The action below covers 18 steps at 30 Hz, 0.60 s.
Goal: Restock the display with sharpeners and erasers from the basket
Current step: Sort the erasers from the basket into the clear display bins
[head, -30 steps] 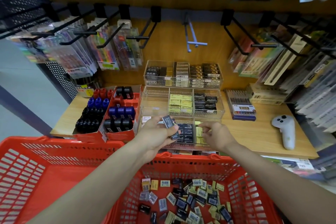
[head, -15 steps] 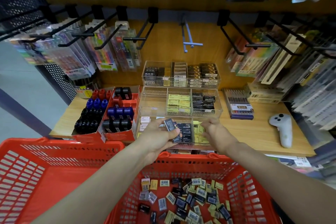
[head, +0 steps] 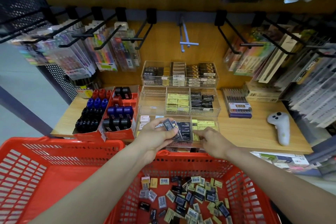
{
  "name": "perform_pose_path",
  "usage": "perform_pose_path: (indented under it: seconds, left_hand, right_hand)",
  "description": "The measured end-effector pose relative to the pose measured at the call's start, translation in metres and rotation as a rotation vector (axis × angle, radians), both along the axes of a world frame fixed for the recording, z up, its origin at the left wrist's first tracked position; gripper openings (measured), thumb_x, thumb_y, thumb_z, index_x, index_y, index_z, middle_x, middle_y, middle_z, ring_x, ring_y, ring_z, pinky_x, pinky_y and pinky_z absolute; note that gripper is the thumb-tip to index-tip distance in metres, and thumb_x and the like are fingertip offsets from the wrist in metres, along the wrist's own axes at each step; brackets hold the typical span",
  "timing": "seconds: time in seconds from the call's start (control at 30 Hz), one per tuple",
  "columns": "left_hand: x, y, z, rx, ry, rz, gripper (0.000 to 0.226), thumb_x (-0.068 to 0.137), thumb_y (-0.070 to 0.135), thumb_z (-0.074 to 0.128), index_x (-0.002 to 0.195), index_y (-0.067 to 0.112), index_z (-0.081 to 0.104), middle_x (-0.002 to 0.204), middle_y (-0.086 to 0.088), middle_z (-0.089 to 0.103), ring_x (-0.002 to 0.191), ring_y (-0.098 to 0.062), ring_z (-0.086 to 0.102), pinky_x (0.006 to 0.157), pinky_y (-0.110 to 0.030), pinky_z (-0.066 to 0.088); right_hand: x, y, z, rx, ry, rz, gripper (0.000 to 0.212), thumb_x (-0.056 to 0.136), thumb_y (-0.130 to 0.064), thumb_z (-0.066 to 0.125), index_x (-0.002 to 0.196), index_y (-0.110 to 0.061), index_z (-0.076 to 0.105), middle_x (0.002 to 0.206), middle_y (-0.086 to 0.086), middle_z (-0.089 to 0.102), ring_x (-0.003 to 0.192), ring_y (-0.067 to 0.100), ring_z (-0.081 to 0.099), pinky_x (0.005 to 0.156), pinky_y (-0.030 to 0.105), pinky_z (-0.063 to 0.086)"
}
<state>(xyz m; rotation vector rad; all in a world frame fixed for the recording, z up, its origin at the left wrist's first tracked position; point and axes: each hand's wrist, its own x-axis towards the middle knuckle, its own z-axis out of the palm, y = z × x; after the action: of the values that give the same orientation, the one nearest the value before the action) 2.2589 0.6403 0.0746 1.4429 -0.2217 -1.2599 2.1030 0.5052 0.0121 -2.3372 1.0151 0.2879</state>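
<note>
While loose erasers [head: 189, 198] lie scattered on the floor of the red basket [head: 245, 194] nearest the camera, both forearms reach over its far rim to the shelf. Just beyond the basket, the left hand [head: 156, 136] grips a small stack of dark-wrapped erasers [head: 171, 129], thumb and fingers curled round them, held over the front clear tray [head: 183, 144]. The right hand [head: 212, 141] is at that tray's front right, fingers bent down at the yellow erasers [head: 205, 125]; cannot tell if it pinches one. Left of the tray sit red cartons of sharpeners [head: 116, 114]. Behind it, two more clear trays [head: 180, 102] hold erasers. Right of the tray, well apart, a white controller [head: 281, 127] lies on the wooden shelf [head: 245, 132]. Farthest back, pen packs [head: 101, 54] hang on hooks.
</note>
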Motion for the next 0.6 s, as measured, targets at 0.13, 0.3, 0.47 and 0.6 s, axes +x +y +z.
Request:
perform_pose_path:
  seconds: [0.13, 0.3, 0.47, 0.6]
  left_hand:
    - [0.0, 0.0, 0.001, -0.031, 0.015, 0.004, 0.035, 0.083, -0.004, 0.072, 0.112, 0.015, 0.065, 0.103, -0.013, 0.075, 0.097, -0.022, 0.071, 0.08, -0.027, 0.056]
    - [-0.002, 0.0, 0.009, -0.088, 0.005, -0.012, 0.035, 0.083, -0.005, 0.072, 0.112, 0.013, 0.064, 0.101, -0.013, 0.075, 0.093, -0.022, 0.073, 0.079, -0.027, 0.059]
    - [-0.012, -0.001, 0.025, -0.199, 0.008, -0.092, 0.036, 0.085, -0.006, 0.069, 0.114, 0.01, 0.055, 0.1, -0.013, 0.076, 0.091, -0.017, 0.074, 0.069, -0.02, 0.058]
    - [-0.019, 0.0, 0.032, -0.269, -0.031, -0.079, 0.023, 0.087, 0.0, 0.069, 0.107, 0.004, 0.059, 0.103, -0.014, 0.074, 0.098, -0.023, 0.072, 0.079, -0.027, 0.059]
  right_hand:
    - [-0.004, 0.004, 0.005, -0.055, 0.099, 0.041, 0.067, 0.094, 0.0, 0.039, 0.154, -0.027, 0.027, 0.149, 0.009, 0.034, 0.14, 0.034, 0.031, 0.113, 0.044, 0.033]
    - [-0.001, 0.014, 0.052, 0.031, -0.2, 0.015, 0.042, 0.104, -0.02, 0.042, 0.146, -0.024, 0.042, 0.147, 0.006, 0.044, 0.136, 0.022, 0.043, 0.114, 0.04, 0.036]
    - [0.003, 0.043, 0.105, 0.5, -0.651, -0.319, 0.029, 0.094, -0.009, 0.062, 0.123, -0.008, 0.065, 0.11, 0.015, 0.068, 0.09, 0.019, 0.073, 0.073, 0.019, 0.058]
    - [-0.008, 0.051, 0.122, 0.511, -0.729, -0.541, 0.02, 0.093, -0.009, 0.064, 0.112, -0.007, 0.07, 0.102, 0.009, 0.071, 0.081, 0.014, 0.071, 0.067, 0.02, 0.058]
